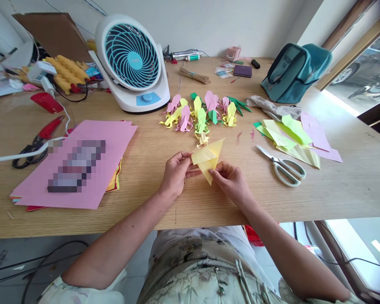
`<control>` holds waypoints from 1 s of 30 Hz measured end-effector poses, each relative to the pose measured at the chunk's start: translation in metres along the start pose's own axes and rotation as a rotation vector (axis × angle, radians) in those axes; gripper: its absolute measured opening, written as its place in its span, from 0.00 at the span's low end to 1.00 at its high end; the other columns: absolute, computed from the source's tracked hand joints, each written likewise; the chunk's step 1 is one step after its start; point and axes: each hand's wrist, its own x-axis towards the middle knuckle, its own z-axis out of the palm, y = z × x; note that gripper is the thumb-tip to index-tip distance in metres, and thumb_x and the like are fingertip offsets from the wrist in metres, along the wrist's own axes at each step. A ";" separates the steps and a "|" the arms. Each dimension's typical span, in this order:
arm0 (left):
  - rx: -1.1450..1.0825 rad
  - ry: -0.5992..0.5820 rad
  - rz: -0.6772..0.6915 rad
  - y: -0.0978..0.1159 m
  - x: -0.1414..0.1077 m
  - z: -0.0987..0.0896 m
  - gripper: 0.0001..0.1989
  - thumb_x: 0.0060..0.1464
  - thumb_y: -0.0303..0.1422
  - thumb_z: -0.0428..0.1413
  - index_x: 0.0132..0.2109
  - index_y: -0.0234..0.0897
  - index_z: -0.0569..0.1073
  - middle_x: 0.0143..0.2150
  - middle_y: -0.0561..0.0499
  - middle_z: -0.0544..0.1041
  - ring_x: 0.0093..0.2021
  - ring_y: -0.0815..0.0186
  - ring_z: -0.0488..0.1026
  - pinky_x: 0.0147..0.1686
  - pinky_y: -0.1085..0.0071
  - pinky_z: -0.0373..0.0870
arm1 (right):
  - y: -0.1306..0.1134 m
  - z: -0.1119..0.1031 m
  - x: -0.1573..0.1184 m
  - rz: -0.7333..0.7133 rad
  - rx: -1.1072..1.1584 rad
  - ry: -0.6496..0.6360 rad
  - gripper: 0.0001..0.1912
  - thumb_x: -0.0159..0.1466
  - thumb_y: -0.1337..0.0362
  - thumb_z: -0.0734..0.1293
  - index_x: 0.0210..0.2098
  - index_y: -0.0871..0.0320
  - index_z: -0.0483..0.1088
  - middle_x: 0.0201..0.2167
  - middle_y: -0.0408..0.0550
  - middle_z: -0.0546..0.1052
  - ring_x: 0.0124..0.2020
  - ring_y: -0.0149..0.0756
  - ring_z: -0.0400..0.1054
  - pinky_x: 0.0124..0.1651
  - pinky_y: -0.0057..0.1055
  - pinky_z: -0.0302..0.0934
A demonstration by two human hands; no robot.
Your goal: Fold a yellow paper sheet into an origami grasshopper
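Note:
A pale yellow sheet of paper (209, 156), folded to a pointed shape, is held just above the table's front part. My left hand (176, 172) pinches its left corner, some fingers passing behind it. On the lower right edge, my right hand (230, 180) grips it between thumb and fingers. Just beyond the paper stands a small cream paper figure (202, 138). Behind that is a cluster of folded paper figures in pink, yellow and green, among them a pink one (185, 119) and a green one (202, 121).
White-handled scissors (286, 169) lie to the right, before paper scraps (283, 137). On the left, a pink paper stack (114, 139) carries a blurred-out object, with red-and-black pruners (39, 141) beside it. A fan (136, 63) and a teal bag (296, 74) stand farther back.

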 end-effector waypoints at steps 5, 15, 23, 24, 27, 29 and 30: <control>-0.067 -0.068 -0.022 0.002 0.001 -0.003 0.12 0.48 0.39 0.60 0.37 0.35 0.71 0.33 0.49 0.80 0.36 0.60 0.81 0.34 0.63 0.81 | -0.001 0.001 0.001 0.013 -0.007 0.009 0.24 0.54 0.41 0.71 0.24 0.55 0.64 0.18 0.42 0.70 0.19 0.30 0.58 0.21 0.29 0.48; -0.001 -0.064 -0.019 0.000 0.004 -0.005 0.20 0.41 0.42 0.69 0.35 0.34 0.73 0.33 0.50 0.81 0.33 0.64 0.80 0.30 0.69 0.79 | 0.001 -0.003 0.001 0.015 0.002 -0.031 0.22 0.54 0.45 0.73 0.26 0.56 0.65 0.19 0.40 0.67 0.20 0.28 0.55 0.23 0.28 0.45; -0.057 -0.036 -0.063 0.000 0.008 -0.006 0.17 0.44 0.39 0.69 0.34 0.34 0.71 0.33 0.50 0.81 0.35 0.63 0.81 0.31 0.70 0.80 | -0.004 -0.003 0.003 0.072 0.131 -0.083 0.27 0.47 0.42 0.76 0.25 0.56 0.65 0.19 0.39 0.68 0.20 0.26 0.55 0.22 0.27 0.45; -0.063 -0.031 -0.063 0.000 0.008 -0.006 0.17 0.44 0.38 0.69 0.34 0.34 0.71 0.33 0.49 0.81 0.36 0.62 0.81 0.31 0.70 0.80 | -0.004 -0.002 0.004 0.077 0.148 -0.089 0.27 0.47 0.42 0.76 0.25 0.56 0.65 0.19 0.39 0.69 0.20 0.26 0.55 0.22 0.26 0.45; -0.067 -0.029 -0.050 0.001 0.008 -0.005 0.17 0.44 0.38 0.69 0.35 0.33 0.72 0.34 0.49 0.81 0.36 0.63 0.81 0.30 0.70 0.80 | -0.003 -0.002 0.005 0.078 0.186 -0.087 0.27 0.45 0.43 0.78 0.25 0.57 0.65 0.19 0.39 0.70 0.20 0.26 0.57 0.22 0.26 0.47; -0.066 -0.032 -0.036 0.001 0.007 -0.005 0.18 0.43 0.38 0.70 0.35 0.33 0.71 0.34 0.49 0.81 0.35 0.63 0.80 0.30 0.71 0.79 | -0.001 -0.002 0.005 0.085 0.196 -0.083 0.27 0.45 0.43 0.78 0.25 0.57 0.65 0.19 0.40 0.71 0.20 0.26 0.58 0.22 0.25 0.47; -0.066 -0.032 -0.030 0.001 0.007 -0.005 0.18 0.42 0.38 0.70 0.34 0.33 0.71 0.34 0.50 0.81 0.35 0.64 0.80 0.30 0.71 0.79 | 0.000 -0.002 0.006 0.087 0.197 -0.083 0.27 0.45 0.44 0.78 0.26 0.57 0.66 0.19 0.40 0.71 0.20 0.26 0.58 0.22 0.25 0.47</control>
